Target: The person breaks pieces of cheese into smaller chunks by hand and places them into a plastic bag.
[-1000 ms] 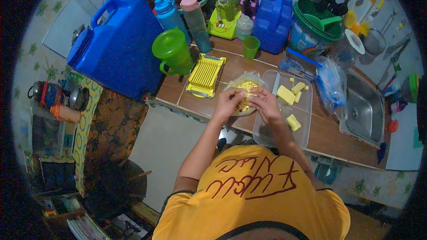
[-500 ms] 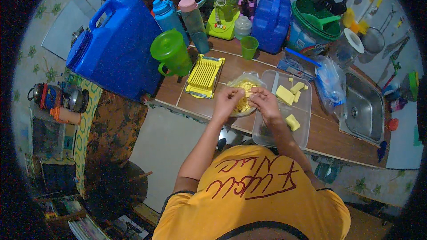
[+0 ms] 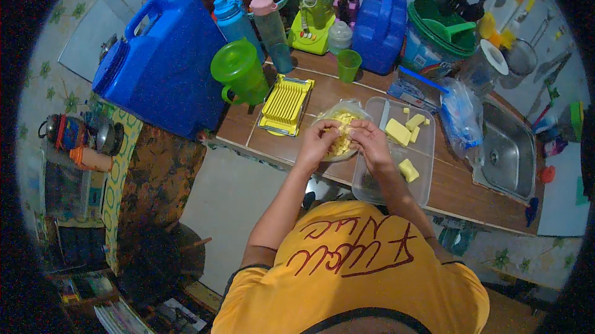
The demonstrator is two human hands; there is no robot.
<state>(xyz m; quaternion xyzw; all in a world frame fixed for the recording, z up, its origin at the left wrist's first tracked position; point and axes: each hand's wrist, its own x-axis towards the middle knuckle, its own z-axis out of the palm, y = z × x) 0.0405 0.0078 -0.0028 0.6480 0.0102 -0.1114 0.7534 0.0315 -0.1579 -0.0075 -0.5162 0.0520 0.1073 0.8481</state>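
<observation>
My left hand [image 3: 320,140] and my right hand [image 3: 370,140] meet over a round bowl [image 3: 327,112] of small yellow food pieces [image 3: 339,147]. Thumbs and fingers of both are pinched together, with a small yellow piece of food [image 3: 344,129] between the fingertips. Beside my right hand, a clear plastic tray [image 3: 387,196] bears pale yellow blocks [image 3: 398,131], perhaps cheese, and a knife-like pale strip [image 3: 385,113]. A single yellow block [image 3: 408,170] lies near my right wrist. Left of the bowl rests a yellow slicer [image 3: 286,106] with parallel slots.
A green pitcher [image 3: 238,70], blue bottle [image 3: 237,24] and large blue jug [image 3: 167,64] stand at left. Behind are a green cup [image 3: 348,65] and smaller blue jug [image 3: 379,30]. A plastic bag [image 3: 462,114] lies beside the steel sink [image 3: 508,148] at right.
My fingers have shifted slightly over the bowl, the right fingertips drawing closer to the left. Tray, blocks and slicer stay where they were.
</observation>
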